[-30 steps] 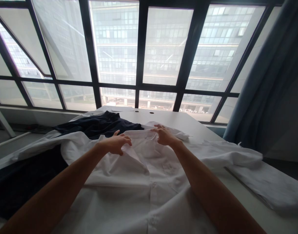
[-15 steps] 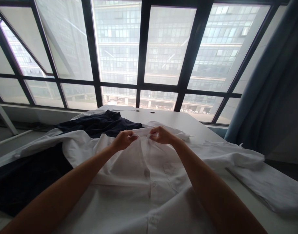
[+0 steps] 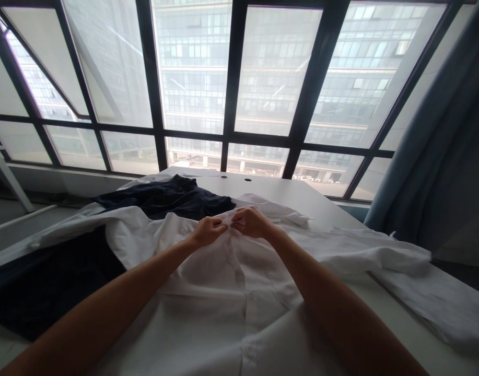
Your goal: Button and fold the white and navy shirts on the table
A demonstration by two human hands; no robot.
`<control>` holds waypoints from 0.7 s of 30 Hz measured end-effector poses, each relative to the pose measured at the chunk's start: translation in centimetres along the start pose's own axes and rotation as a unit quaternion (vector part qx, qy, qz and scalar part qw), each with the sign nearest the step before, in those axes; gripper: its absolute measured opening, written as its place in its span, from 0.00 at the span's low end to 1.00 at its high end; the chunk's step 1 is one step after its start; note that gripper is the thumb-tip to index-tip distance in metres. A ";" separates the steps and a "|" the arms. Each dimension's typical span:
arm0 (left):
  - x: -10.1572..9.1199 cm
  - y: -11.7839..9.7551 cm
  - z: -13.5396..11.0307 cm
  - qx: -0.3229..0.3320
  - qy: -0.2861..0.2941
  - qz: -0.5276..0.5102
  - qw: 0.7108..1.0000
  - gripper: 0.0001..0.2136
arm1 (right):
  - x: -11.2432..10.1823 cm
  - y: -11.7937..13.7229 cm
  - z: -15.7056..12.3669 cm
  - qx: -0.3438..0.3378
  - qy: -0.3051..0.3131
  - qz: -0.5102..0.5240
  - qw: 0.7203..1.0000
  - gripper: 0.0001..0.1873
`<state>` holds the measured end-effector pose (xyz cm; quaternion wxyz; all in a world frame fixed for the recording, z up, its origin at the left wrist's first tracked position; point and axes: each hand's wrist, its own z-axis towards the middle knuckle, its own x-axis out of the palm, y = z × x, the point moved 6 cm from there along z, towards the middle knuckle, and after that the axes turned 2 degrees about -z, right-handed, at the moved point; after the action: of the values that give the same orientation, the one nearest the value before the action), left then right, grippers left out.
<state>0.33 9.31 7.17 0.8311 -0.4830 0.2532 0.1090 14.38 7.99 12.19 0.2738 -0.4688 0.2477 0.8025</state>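
White shirt [image 3: 208, 308], soft and light, is spread on table [image 3: 302, 190], most easily held by collar [image 3: 228, 232]. Collar is pinched between fingers of left hand [image 3: 208, 231] and right hand [image 3: 252, 222]. Navy garment [image 3: 164, 198] is laid far left.

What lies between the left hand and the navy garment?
The head view shows white shirt between the left hand and the navy garment.
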 end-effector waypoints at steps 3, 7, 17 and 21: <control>0.3 0.3 -0.2 -0.009 0.015 -0.031 0.999 0.17 | 0.4 -1.1 -0.1 0.010 -0.012 0.028 0.999 0.05; 0.1 0.5 -0.4 -0.012 -0.013 0.004 1.000 0.19 | 0.9 -1.2 -0.1 0.022 0.016 0.053 0.998 0.05; 0.5 0.6 -0.5 0.002 -0.006 0.025 1.000 0.20 | 1.1 -0.3 -0.3 0.043 0.019 0.060 0.997 0.05; 1.0 0.3 -0.6 0.027 0.010 0.027 0.999 0.17 | 1.3 -0.5 -0.4 0.052 0.022 0.050 0.997 0.05</control>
<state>0.79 8.87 6.15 0.8380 -0.4544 0.2773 0.1199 14.39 8.36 10.83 0.2517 -0.4580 0.3184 0.7909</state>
